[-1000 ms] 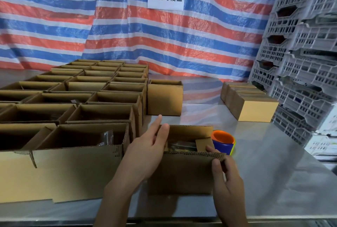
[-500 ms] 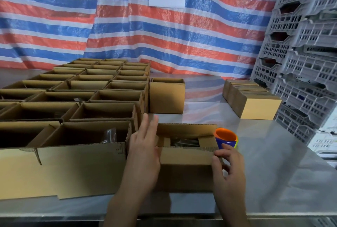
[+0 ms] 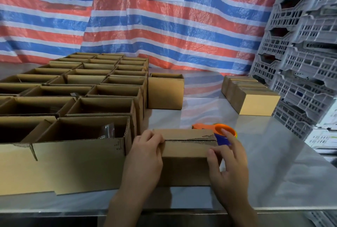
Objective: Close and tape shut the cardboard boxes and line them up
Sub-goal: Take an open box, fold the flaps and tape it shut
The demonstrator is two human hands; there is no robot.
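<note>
A small cardboard box (image 3: 184, 161) stands on the metal table (image 3: 273, 172) right in front of me, its top flaps folded down and meeting along a dark seam. My left hand (image 3: 145, 155) grips the box's left end, fingers curled over the top flaps. My right hand (image 3: 229, 168) holds the right end, thumb on the front face and fingers around the corner. An orange and blue tape dispenser (image 3: 225, 132) sits just behind the box, partly hidden by it and by my right fingers.
Several open cardboard boxes (image 3: 82, 102) fill the table's left half, the nearest one (image 3: 78, 153) touching my left hand's side. One open box (image 3: 165, 91) stands apart. A row of closed boxes (image 3: 255, 102) lines the right. Stacked grey crates (image 3: 300, 62) flank the right edge.
The box's top flaps were open and are now folded shut. My left hand moved from the back flap onto the closed top; my right hand slid round the right end.
</note>
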